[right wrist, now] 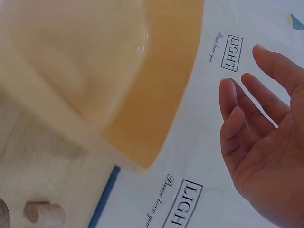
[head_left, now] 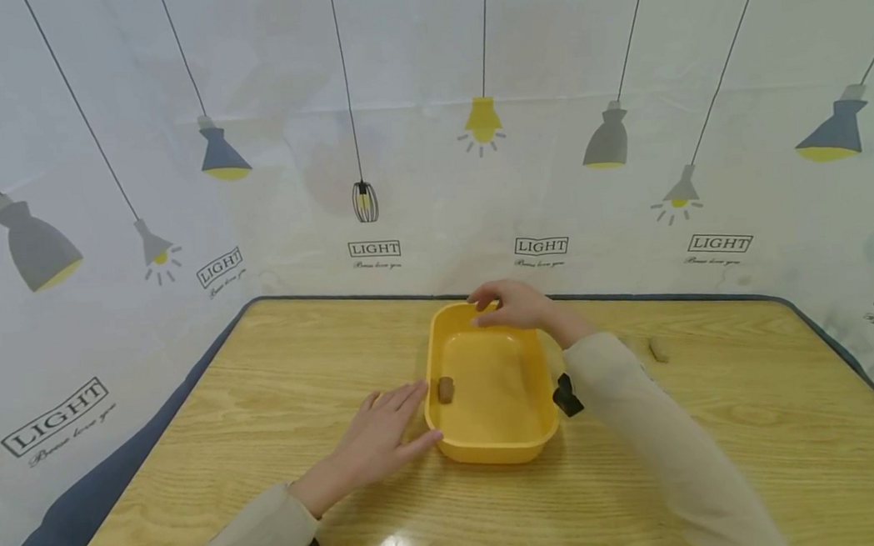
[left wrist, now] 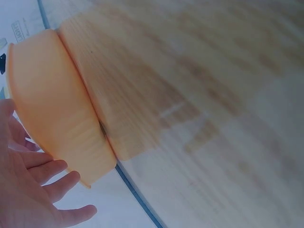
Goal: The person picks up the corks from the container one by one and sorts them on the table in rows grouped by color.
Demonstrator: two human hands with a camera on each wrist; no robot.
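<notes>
A yellow plastic basin, rectangular with rounded corners, stands on the wooden table. Inside it, by the left wall, lies a small brown block. My left hand is at the basin's left side, its fingers spread and fairly straight at the rim. The left wrist view shows those fingers beside the basin's outer wall. Over the far right corner of the basin hovers my right hand. Its loosely bent fingers hold nothing in the right wrist view.
A small brown piece lies on the table to the right, beyond my right sleeve. The right wrist view shows a short wooden block near the basin. Behind the table's dark far edge hangs a sheet printed with lamps.
</notes>
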